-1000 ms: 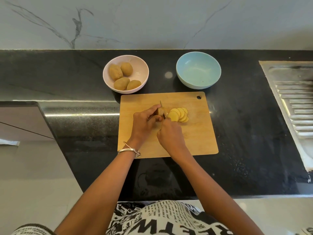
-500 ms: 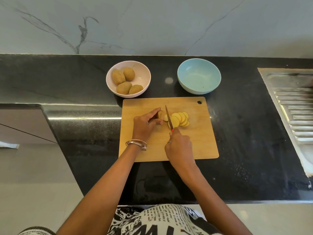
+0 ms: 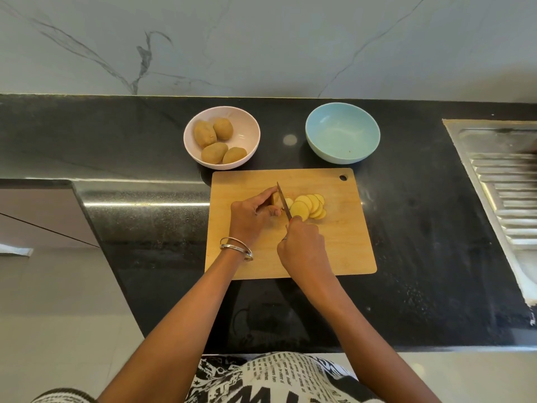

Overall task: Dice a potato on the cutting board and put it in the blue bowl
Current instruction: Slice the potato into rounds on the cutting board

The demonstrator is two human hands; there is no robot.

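L hand clamps potato stub on cutting board, R hand grips knife w/ blade at L fingertips, slices fanned beyond R hand; blue bowl farther back, empty; tuck fingertips, cut straight down.

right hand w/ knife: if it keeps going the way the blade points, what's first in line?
The right hand would first meet the potato piece held by the left hand, which the knife already touches; beyond lies bare cutting board. Depth unclear.

a black stone counter carries a wooden board at its front, a pink bowl and blue bowl just behind.
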